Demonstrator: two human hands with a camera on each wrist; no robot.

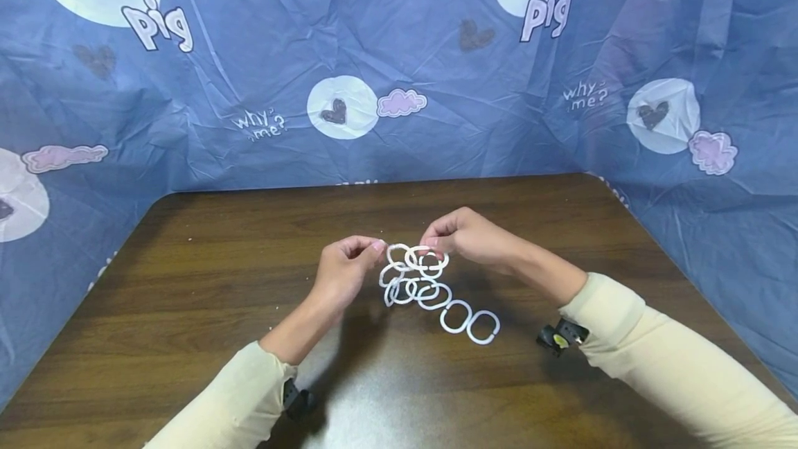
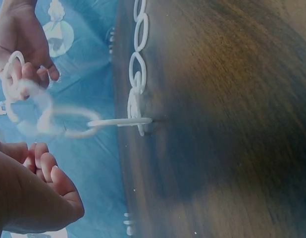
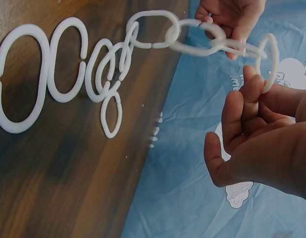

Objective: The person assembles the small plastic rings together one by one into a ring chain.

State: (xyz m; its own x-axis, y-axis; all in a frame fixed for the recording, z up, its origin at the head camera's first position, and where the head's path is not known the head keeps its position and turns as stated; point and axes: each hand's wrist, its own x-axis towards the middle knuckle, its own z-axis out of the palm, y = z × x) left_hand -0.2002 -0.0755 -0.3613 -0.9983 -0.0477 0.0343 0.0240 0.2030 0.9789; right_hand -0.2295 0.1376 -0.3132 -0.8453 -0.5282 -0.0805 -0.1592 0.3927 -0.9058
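A chain of white oval plastic links (image 1: 434,296), each with a small gap, runs from the table up toward both hands. Between its curled thumb and fingers, my right hand (image 1: 476,238) pinches an end link (image 3: 275,59) of the raised part. The left hand (image 1: 341,272) is beside the raised links, its fingers bent and the fingertips close to a link (image 1: 389,253). In the left wrist view, a space shows between those fingers and a motion-blurred link (image 2: 76,110). The lower links (image 3: 24,79) lie spread on the wood, trailing toward the near right.
The brown wooden table (image 1: 187,283) ends at a rounded far edge. Behind it hangs a blue printed cloth (image 1: 262,61), which also covers both sides. A dark wrist camera (image 1: 561,338) sits at the right sleeve, another wrist camera (image 1: 298,400) at the left.
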